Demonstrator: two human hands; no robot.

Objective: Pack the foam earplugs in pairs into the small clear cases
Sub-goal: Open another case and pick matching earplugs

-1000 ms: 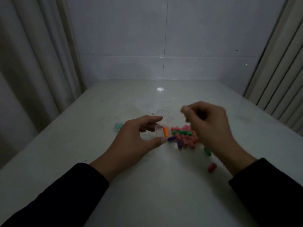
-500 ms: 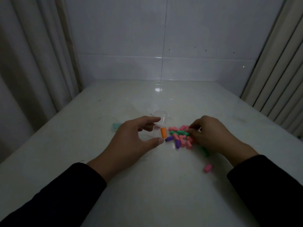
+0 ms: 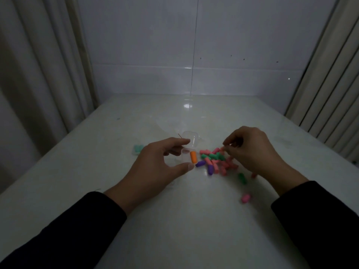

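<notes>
Foam earplugs, assorted pink, green and purple, are lying in a loose heap [image 3: 215, 161] near the middle of the pale glossy counter [image 3: 174, 220], with a green stray [image 3: 242, 178] and a pink stray [image 3: 245, 198] sitting apart toward the near edge. A small clear case [image 3: 187, 152], lid hinged open toward the far edge, is being steadied by the left hand [image 3: 155, 167], its thumb and forefinger forming a narrow grip on the case's near and far sides; an orange earplug [image 3: 193, 157] is showing at the case's right edge, seemingly inside. The right hand [image 3: 252, 150] is hovering over the heap's far right side with fingertips drawn close together on or just above a pink plug [image 3: 222, 148]; whether it is actually pinching it cannot be told. A teal item [image 3: 138, 148], possibly a filled case, is lying left of the left hand. Handling judgement: the plugs are looking very light, soft and compressible, likely to roll or skid on the slick counter, so a gentle pinch across the middle of the cylinder is suiting them best. The case is appearing thin, rigid and slippery, best held by its side walls.
</notes>
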